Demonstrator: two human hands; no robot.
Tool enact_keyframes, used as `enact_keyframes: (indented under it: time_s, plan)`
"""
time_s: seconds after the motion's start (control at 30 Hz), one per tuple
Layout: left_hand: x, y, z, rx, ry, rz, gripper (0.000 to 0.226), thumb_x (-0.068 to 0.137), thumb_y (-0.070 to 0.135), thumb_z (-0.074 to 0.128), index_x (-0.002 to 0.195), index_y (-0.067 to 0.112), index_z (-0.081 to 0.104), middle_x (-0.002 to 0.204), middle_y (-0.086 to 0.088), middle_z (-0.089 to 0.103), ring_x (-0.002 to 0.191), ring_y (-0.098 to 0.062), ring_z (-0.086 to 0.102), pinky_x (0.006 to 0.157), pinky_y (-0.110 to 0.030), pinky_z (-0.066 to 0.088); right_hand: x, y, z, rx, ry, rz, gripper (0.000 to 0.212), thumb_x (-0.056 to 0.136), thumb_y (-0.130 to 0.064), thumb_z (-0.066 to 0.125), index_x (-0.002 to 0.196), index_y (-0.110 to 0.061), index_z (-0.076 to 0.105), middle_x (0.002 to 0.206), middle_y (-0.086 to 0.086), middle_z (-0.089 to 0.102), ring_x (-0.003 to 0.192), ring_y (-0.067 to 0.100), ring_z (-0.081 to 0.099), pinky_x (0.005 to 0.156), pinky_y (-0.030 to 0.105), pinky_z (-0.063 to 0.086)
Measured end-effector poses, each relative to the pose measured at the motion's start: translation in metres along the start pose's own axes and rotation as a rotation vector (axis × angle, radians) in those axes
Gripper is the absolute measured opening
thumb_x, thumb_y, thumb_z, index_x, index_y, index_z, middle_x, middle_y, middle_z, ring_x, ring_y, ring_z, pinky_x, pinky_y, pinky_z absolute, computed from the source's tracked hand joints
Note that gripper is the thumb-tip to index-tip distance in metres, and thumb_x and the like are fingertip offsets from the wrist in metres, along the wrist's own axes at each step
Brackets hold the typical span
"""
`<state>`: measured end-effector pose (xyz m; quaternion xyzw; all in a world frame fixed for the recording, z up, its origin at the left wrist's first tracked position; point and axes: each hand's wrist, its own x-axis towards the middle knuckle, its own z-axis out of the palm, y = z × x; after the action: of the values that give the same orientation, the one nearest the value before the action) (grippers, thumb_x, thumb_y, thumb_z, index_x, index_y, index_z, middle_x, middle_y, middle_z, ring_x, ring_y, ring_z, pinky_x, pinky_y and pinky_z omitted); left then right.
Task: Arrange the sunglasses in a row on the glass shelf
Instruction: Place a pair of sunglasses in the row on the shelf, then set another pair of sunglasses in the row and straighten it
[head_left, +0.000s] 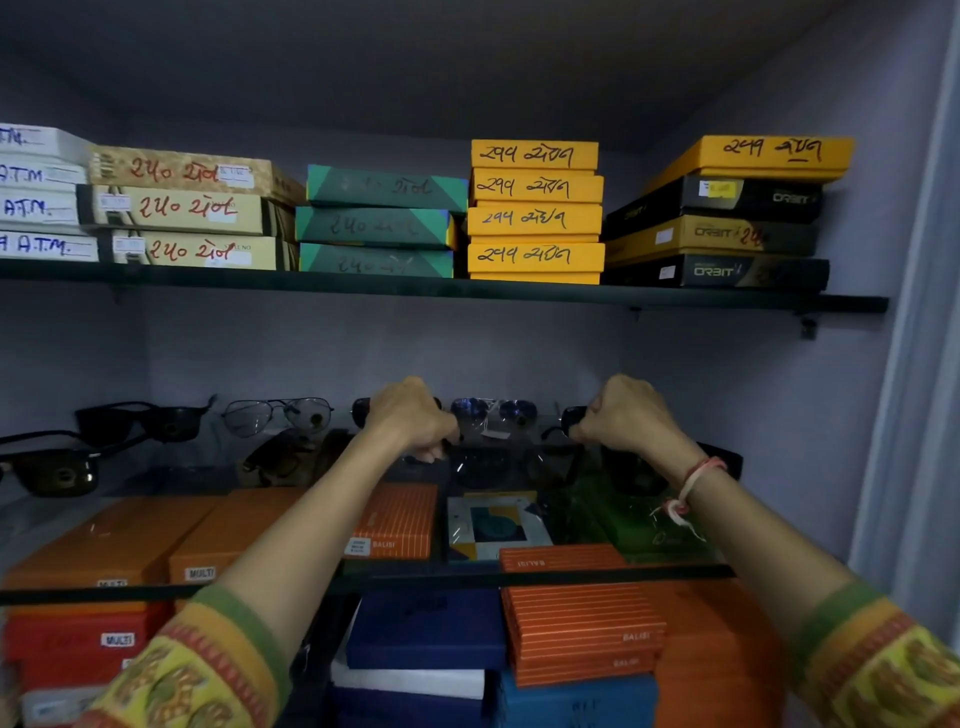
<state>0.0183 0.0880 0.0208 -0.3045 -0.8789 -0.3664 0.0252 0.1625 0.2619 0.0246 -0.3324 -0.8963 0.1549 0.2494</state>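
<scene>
- Reaching up with both arms, we have our left hand (410, 415) and right hand (631, 415) on the glass shelf (519, 574), near the back wall.
- Our left hand is curled into a fist around a dark pair of sunglasses (363, 410). We can see only its lens poking out past the left of our knuckles.
- Our right hand is curled shut too, pinching another dark pair (574, 418) by its frame, just left of our fingers.
- Between our two hands stands a pair with blue shiny lenses (493, 413), already in its spot.
- Further left of our left hand, a clear-lens pair (278, 415) and a black pair (140, 421) stand side by side along the back. So part of the row looks done.
- Far off to the left, closer to us, another black pair (52, 467) sits out of line.
- Just under our hands, toward us, more dark pairs (483, 467) lie loose on the glass. One brownish pair (283, 457) lies tipped near our left wrist.
- We think the job is about half done. The two pairs in our hands need setting down in line, and the loose ones in front need moving back.
- Below the glass we can see orange boxes (119, 540) and other boxes.
</scene>
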Motion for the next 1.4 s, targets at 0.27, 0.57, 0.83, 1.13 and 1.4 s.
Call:
enact_keyframes:
  time_s: [0.27,0.57,0.83,1.13,1.4]
  plan:
    - [0.003,0.002,0.003,-0.034,-0.066,-0.05,0.016,0.08,0.014,0.076,0.068,0.005,0.069,0.055,-0.005,0.07,0.043,-0.011,0.063,0.057,-0.021,0.058,0.005,-0.001,0.001,-0.067,-0.036,0.024,0.041,0.072,-0.031,0.082,0.054,-0.013,0.049,0.057,0.001,0.05,0.06,0.022,0.054,0.05,0.026,0.038]
    - [-0.001,0.002,-0.01,-0.043,-0.154,-0.102,0.029,0.086,0.03,0.071,0.075,0.002,0.072,0.061,-0.006,0.069,0.039,-0.01,0.054,0.049,-0.019,0.05,-0.007,-0.024,-0.01,-0.312,-0.035,0.011,0.037,0.08,-0.045,0.072,0.087,-0.012,0.058,0.082,0.002,0.056,0.081,0.024,0.054,0.066,0.031,0.044]
    - [-0.007,-0.061,-0.056,0.158,0.113,-0.016,0.023,0.091,0.022,0.061,0.086,0.01,0.08,0.083,-0.006,0.079,0.081,-0.022,0.071,0.078,-0.031,0.056,-0.018,-0.086,0.027,-0.146,0.151,-0.193,0.035,0.082,-0.041,0.067,0.087,-0.006,0.068,0.093,0.012,0.068,0.093,0.035,0.068,0.067,0.032,0.046]
    - [-0.005,-0.122,-0.088,0.343,0.169,0.1,0.017,0.088,0.022,0.067,0.098,0.018,0.08,0.102,-0.008,0.077,0.099,-0.027,0.069,0.082,-0.033,0.055,-0.041,-0.176,0.087,0.013,-0.031,-0.305,0.051,0.076,-0.061,0.067,0.066,-0.011,0.063,0.078,0.006,0.069,0.081,0.03,0.07,0.072,0.039,0.058]
    - [0.007,-0.143,-0.09,0.405,0.025,0.159,0.024,0.079,0.026,0.078,0.102,0.02,0.077,0.113,-0.005,0.072,0.107,-0.023,0.065,0.086,-0.032,0.052,-0.058,-0.209,0.107,-0.182,-0.13,-0.291,0.049,0.077,-0.048,0.074,0.101,-0.007,0.064,0.104,0.01,0.069,0.1,0.031,0.066,0.079,0.038,0.053]
